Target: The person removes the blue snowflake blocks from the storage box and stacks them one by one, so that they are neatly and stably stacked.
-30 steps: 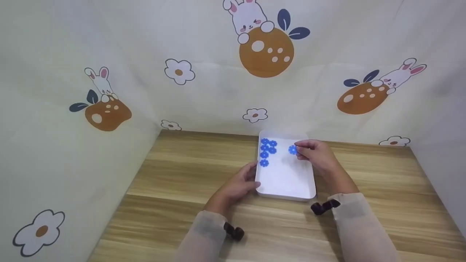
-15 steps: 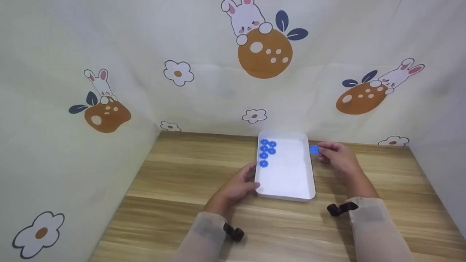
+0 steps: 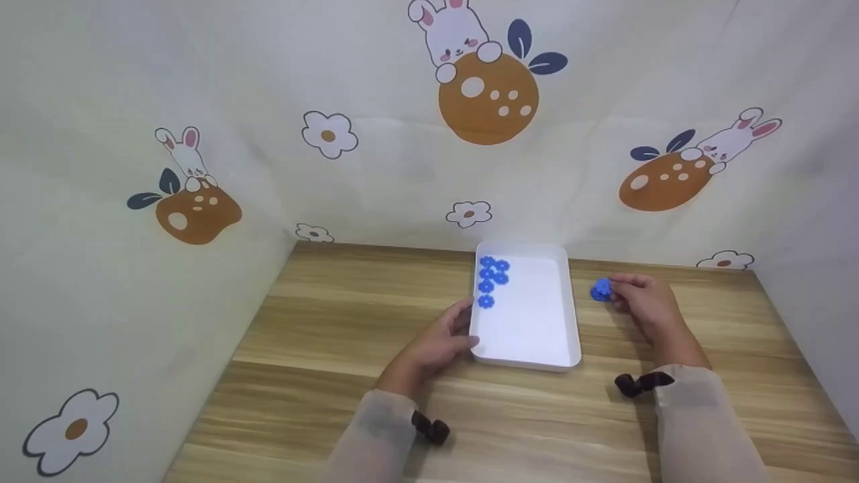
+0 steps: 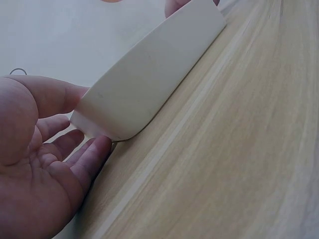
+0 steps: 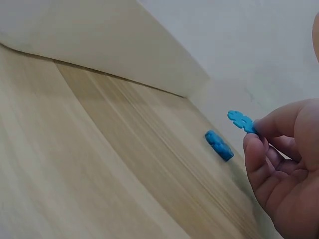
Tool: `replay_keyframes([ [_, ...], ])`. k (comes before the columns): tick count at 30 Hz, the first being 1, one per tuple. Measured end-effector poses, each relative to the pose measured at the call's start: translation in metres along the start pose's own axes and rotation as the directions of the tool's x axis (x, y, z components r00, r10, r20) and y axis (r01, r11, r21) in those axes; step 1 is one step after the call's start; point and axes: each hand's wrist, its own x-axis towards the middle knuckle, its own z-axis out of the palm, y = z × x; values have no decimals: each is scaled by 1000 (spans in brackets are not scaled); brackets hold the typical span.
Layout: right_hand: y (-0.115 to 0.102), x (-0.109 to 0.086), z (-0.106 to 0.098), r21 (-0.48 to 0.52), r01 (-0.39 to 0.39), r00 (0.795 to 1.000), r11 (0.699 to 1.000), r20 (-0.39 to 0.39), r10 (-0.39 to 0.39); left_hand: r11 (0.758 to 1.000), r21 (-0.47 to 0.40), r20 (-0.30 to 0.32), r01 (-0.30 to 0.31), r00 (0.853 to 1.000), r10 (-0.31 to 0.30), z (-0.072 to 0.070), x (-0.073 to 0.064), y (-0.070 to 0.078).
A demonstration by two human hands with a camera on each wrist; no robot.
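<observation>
My left hand (image 3: 439, 342) grips the near left side of a shallow white tray (image 3: 530, 329). In the left wrist view its thumb lies at the rim and fingertips touch the outer corner. Several blue flower-shaped plastic discs (image 3: 486, 287) lie flat along the tray's far left side. To the right of the tray, my right hand (image 3: 647, 302) pinches one more flower-shaped disc (image 5: 241, 121) between thumb and fingers. Just beneath it, a small blue stack of similar pieces (image 5: 219, 146) sits on the table, partly covered by the held disc in the head view.
The wood-grain table (image 3: 322, 322) runs back to a pale cloth wall (image 3: 389, 181) printed with rabbits, oranges and flowers. The tray's far end is close to that cloth. A dark wrist camera (image 3: 433, 428) is strapped over the left sleeve, another (image 3: 641, 384) over the right.
My right hand has carried its disc from above the tray, over the right rim, to the blue stack on the table. The left hand and the discs in the tray stay put.
</observation>
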Motion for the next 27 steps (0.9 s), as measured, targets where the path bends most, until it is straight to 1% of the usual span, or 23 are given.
replay_keyframes([
  [8, 3, 0, -1, -82, -5, 1000, 997, 7, 6, 1000, 7, -9, 12, 1000, -12, 0, 0, 1],
  [12, 3, -1, 1, -115, -3, 1000, 993, -9, 2, 1000, -4, -7, 19, 1000, -19, 0, 0, 1],
  [17, 4, 0, 3, -159, -11, 999, 987, -37, 5, 1000, 12, -13, 21, 1000, -21, -1, 0, 0],
  [21, 6, 1, 3, -157, -16, 999, 987, -45, 9, 1000, 23, -15, 20, 1000, -20, -1, 0, 0],
  [27, 8, 3, 4, -149, -29, 999, 988, -46, 23, 1000, -6, -6, -1, 1000, 1, 0, 0, 0],
])
